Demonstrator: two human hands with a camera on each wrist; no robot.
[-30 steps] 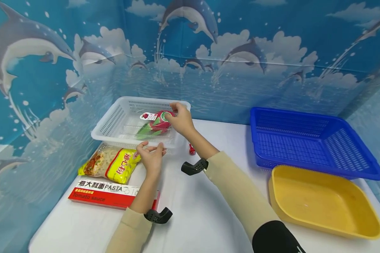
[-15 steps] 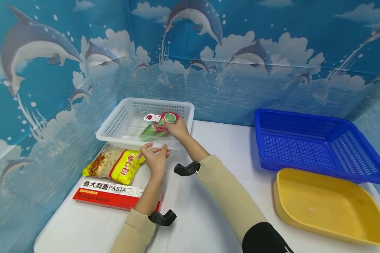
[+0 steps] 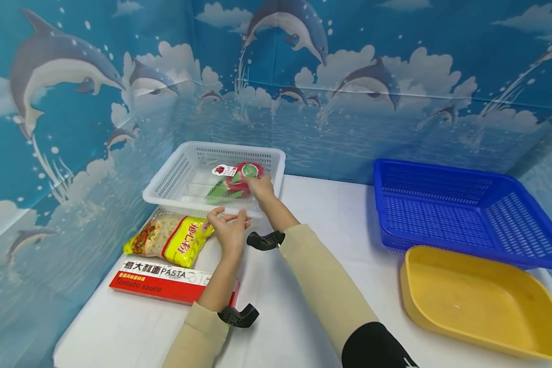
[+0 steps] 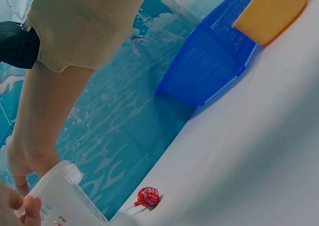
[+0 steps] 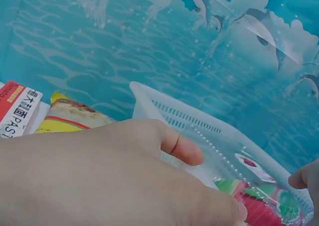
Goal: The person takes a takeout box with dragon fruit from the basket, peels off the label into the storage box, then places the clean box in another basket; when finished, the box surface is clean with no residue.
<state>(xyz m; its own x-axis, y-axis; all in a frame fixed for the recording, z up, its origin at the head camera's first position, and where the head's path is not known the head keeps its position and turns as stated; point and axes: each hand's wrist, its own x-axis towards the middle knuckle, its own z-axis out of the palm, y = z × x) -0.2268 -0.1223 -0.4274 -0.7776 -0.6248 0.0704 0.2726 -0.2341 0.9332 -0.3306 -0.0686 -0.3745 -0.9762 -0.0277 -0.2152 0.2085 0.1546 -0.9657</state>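
Observation:
A white plastic basket [image 3: 163,194] stands at the back left. In it lies a clear plastic package [image 3: 198,189] with a label, holding a printed pink-and-green dragon fruit [image 3: 234,186]. My left hand [image 3: 230,232] holds the basket's front rim with bent fingers; its fingers show beside the white wall in the left wrist view. My right hand [image 3: 262,189] reaches over the package's right end, thumb on the plastic close to the fruit. In the right wrist view, the left hand [image 5: 124,171] fills the foreground and covers much of the basket.
A yellow noodle bag [image 3: 170,239] and a red-and-white pasta box [image 3: 165,281] lie in front of the basket. A red-wrapped lollipop [image 4: 148,197] lies near the basket's end. At the right stand a blue basket [image 3: 441,217] and a yellow tub [image 3: 469,301].
My right hand has shifted from the package's far right edge toward the near side. The left hand stays at the front rim. The package keeps its place in the basket.

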